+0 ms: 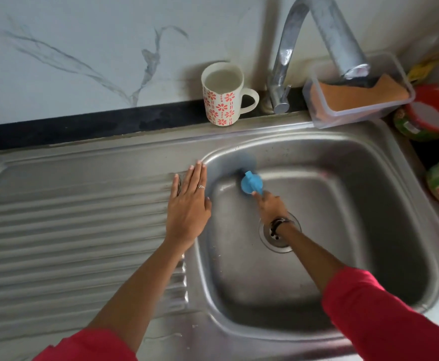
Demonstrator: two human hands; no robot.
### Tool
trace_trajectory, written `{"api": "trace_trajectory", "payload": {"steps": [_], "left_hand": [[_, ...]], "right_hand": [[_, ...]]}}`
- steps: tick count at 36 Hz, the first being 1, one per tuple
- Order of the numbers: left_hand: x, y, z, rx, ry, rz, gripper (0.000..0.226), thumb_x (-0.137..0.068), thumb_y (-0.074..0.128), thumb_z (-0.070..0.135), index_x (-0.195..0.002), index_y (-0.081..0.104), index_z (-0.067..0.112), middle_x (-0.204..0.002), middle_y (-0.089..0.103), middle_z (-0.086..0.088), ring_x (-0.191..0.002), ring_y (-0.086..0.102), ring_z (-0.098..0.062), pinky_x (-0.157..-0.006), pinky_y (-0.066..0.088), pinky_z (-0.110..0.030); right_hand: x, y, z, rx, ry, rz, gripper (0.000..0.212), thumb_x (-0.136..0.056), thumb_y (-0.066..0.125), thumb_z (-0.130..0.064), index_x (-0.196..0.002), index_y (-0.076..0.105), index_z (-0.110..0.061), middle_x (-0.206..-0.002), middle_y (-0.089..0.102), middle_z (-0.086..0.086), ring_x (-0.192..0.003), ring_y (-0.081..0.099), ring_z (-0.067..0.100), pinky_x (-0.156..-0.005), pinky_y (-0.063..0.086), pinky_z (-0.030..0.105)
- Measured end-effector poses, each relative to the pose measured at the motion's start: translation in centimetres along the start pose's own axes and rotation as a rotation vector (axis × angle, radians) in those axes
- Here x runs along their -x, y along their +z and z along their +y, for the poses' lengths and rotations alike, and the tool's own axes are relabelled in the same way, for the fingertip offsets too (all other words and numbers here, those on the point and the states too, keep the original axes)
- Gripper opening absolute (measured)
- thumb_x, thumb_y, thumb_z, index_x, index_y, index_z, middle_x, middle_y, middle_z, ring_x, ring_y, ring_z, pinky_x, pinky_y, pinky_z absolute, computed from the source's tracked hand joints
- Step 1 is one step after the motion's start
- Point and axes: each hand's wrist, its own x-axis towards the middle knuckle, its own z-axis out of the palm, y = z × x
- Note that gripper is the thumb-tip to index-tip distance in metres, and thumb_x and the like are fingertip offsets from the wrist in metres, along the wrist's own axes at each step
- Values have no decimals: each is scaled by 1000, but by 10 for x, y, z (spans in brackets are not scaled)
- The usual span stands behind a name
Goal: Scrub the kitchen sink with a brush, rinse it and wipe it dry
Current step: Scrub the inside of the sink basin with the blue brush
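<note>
The right hand (271, 205) grips the blue brush (251, 184), pressing it against the far-left wall of the sink (385, 162) basin, likely to scour that corner. The left hand (188, 201) lies flat, fingers straight, on the drainboard (69, 217) beside the basin, apparently bracing.

Right hand (271, 205) gripping blue brush (251, 184) against back-left wall of steel sink (343, 162), left hand (188, 201) flat on ribbed drainboard (69, 230) beside basin, floral mug (222, 93) near tap (317, 43).
</note>
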Motion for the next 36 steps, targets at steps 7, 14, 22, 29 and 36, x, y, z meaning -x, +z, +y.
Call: {"api": "trace_trajectory", "payload": {"steps": [7,14,22,29,36], "left_hand": [[1,-1,1,10,0,10,79,-89,50,24,-149,0,15,-158,0,0,-145,1,-15,-115,-8,-37],[0,0,0,-5,-1,-2,78,-91,47,23,-149,-5,15,-158,-4,0,-145,-3,-16,-117,-7,-39],[-1,1,0,31,-3,10,80,-86,50,17,-149,1,15,-158,1,1,-145,1,-13,-117,-6,-38],[0,3,-1,16,-5,24,78,-86,49,15,-150,4,14,-157,3,0,-145,4,-15,-116,-4,-38],[-1,2,-1,21,-10,17,77,-88,47,15,-150,0,16,-157,-2,1,-142,-7,-12,-116,-9,-36]], "right_hand": [[14,21,-11,-133,73,51,48,-100,33,-39,-122,52,0,-113,60,31,-106,56,44,-82,44,41],[34,59,-36,-202,-30,-116,48,-99,34,-42,-112,56,0,-94,62,20,-87,57,33,-67,34,29],[5,18,1,-104,-13,34,49,-100,32,-42,-124,51,-4,-108,62,27,-103,57,42,-80,44,39],[23,46,-28,-122,80,73,50,-101,29,-41,-125,48,-2,-110,60,32,-104,57,44,-82,44,43],[37,45,-19,-16,-63,-83,50,-100,28,-45,-128,46,-8,-108,61,26,-103,58,40,-84,45,41]]}}
